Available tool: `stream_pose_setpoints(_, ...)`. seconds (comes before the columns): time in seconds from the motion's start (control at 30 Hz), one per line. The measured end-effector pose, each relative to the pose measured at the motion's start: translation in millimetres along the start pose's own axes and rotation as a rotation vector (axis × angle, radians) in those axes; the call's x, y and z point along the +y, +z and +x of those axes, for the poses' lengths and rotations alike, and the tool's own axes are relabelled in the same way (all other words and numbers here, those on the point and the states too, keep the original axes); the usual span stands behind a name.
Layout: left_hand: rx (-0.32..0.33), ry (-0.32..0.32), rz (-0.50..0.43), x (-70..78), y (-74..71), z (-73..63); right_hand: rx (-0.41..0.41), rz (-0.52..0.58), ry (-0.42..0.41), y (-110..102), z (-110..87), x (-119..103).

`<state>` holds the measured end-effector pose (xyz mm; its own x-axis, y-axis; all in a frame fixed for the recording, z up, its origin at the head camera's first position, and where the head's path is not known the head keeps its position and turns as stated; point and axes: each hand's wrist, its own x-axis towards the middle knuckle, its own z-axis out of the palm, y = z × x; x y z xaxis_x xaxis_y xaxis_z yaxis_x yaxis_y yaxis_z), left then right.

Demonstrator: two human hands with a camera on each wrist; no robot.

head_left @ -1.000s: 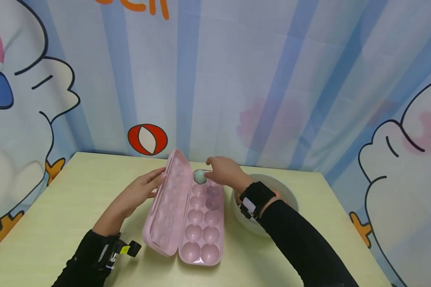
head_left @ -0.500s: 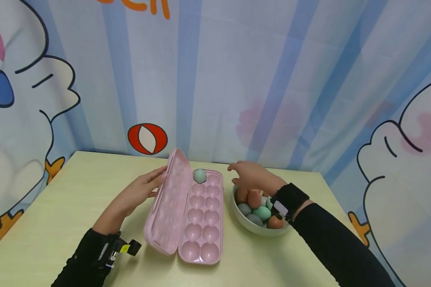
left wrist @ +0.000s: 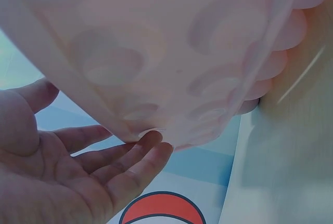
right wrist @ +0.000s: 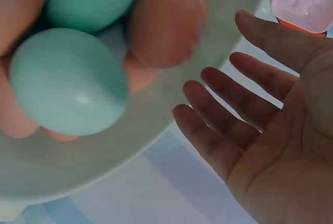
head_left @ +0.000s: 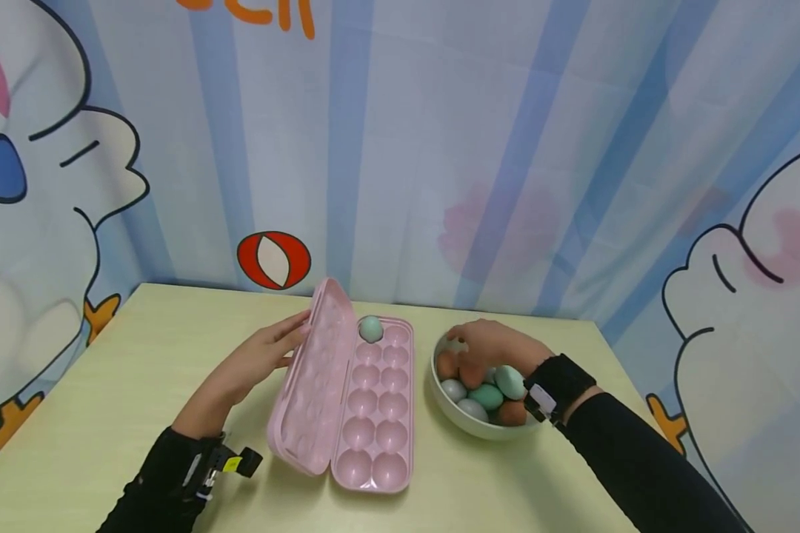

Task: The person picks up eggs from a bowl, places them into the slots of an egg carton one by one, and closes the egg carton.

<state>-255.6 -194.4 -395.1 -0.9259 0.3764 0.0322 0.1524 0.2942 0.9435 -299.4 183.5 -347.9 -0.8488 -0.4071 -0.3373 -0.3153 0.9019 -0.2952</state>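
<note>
A pink egg carton [head_left: 312, 403] stands with its lid raised to the left in the head view. One pale green egg [head_left: 371, 329] sits in its far left cup. My left hand [head_left: 260, 359] touches the lid near its far end; in the left wrist view its fingers [left wrist: 138, 169] reach out straight against the lid's outer side. To the right, a pale bowl [head_left: 443, 406] holds several brown, green and grey eggs. Over the bowl's far side is my right hand [head_left: 490, 346], with fingers spread close to a brown egg [right wrist: 166, 21] in the right wrist view and holding nothing.
The pale yellow table [head_left: 200, 326] carries the carton and the bowl side by side. A striped blue cloth backdrop [head_left: 400, 148] with cartoon figures hangs behind the table's far edge.
My right hand has moved right from the egg in the carton, its fingers free of it, and lowered to the bowl. The left hand has stayed at the lid.
</note>
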Motion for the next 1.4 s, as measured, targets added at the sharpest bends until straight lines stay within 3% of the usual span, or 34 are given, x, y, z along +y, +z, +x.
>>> stream_pose_setpoints(0.27, -0.001, 0.004, -0.004, -1.5, 0.4, -0.7, 0.008, 0.159, 0.015, 8, -6.2, 13)
stream_pose_setpoints(0.47, -0.002, 0.002, 0.006, -0.8, 0.3, -0.5, 0.028, 0.088, 0.013, 12, -5.4, 20)
stream_pose_setpoints(0.63, 0.000, 0.003, 0.008, 0.4, 0.3, 0.3, 0.097, -0.022, -0.003, 16, -2.4, 21)
stream_pose_setpoints(0.83, -0.002, 0.003, 0.006, 0.1, 0.8, 0.0, 0.137, 0.049, 0.022, 21, -6.0, 19)
stream_pose_setpoints(1.03, 0.006, -0.002, 0.003, -1.8, 1.4, 0.2, 0.211, 0.087, -0.016, 30, -7.8, 21)
stream_pose_setpoints(1.13, 0.003, 0.003, -0.001, -2.2, 2.0, 0.3, 0.235, 0.065, -0.023, 34, -8.1, 23)
stream_pose_setpoints(1.3, -0.003, 0.014, 0.000, -1.5, 1.9, -0.2, 0.294, -0.066, -0.040, 37, -7.0, 27)
stream_pose_setpoints(1.4, -0.004, 0.016, -0.001, -0.8, 1.7, 0.2, 0.296, -0.062, -0.029, 36, -5.9, 28)
